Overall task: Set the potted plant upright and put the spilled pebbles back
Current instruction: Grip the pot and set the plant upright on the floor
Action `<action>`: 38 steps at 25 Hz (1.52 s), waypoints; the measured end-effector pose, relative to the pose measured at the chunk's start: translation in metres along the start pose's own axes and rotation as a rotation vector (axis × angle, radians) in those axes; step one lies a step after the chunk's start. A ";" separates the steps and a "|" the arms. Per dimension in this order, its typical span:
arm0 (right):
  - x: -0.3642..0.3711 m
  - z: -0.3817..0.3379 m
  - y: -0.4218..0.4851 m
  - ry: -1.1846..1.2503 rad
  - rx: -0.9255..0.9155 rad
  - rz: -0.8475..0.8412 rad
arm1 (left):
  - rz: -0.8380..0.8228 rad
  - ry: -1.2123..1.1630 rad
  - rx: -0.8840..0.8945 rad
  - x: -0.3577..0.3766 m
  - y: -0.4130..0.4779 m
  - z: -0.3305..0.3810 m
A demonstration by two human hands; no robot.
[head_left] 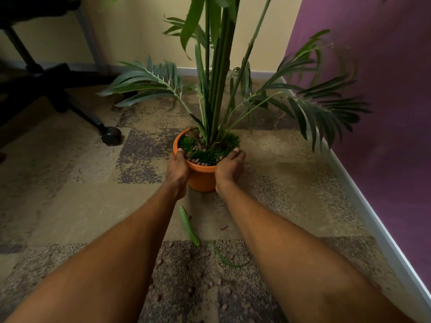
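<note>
An orange pot [201,178] stands upright on the carpet, its tall green plant [219,73] rising out of the top of the view. Green moss and a few brown pebbles fill its top. My left hand [178,169] grips the pot's left side, thumb over the rim. On the opposite side my right hand [229,170] holds the rim the same way. Several spilled pebbles [198,283] lie scattered on the dark carpet patch between my forearms, close to me.
A fallen green leaf [189,226] and a thin stem [227,259] lie on the carpet in front of the pot. An office chair's base and caster [112,135] stand at the left. The purple wall and its white baseboard [363,206] run along the right.
</note>
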State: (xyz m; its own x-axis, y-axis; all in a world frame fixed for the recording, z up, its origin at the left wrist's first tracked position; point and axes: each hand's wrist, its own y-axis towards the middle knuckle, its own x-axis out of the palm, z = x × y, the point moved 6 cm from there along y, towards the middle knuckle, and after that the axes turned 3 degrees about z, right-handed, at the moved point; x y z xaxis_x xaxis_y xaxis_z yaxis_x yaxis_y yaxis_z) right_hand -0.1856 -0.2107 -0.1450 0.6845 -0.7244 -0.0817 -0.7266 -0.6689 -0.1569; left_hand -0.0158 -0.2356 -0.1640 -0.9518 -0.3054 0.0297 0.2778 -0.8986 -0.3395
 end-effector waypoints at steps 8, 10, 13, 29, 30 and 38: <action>0.002 0.001 -0.005 -0.045 -0.102 0.031 | -0.031 -0.034 0.040 -0.007 0.001 -0.011; 0.001 0.002 -0.003 -0.051 -0.104 0.031 | -0.011 -0.022 0.083 -0.007 0.000 -0.011; 0.001 0.004 0.002 -0.052 -0.104 0.027 | 0.067 0.046 0.142 -0.007 -0.002 -0.012; 0.001 0.000 0.043 -0.229 -0.188 -0.153 | 0.251 0.036 0.218 0.017 -0.025 -0.019; 0.001 -0.001 0.042 -0.237 -0.194 -0.159 | 0.245 0.042 0.210 0.016 -0.024 -0.018; -0.004 -0.011 0.028 -0.453 -0.199 -0.130 | 0.093 0.275 0.224 0.002 -0.029 -0.006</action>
State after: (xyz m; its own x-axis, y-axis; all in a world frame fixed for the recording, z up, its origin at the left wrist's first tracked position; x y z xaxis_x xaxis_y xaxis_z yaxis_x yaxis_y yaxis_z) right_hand -0.2093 -0.2286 -0.1379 0.6951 -0.5171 -0.4994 -0.6004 -0.7996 -0.0078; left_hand -0.0263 -0.2087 -0.1596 -0.9119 -0.3206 -0.2562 0.3579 -0.9268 -0.1140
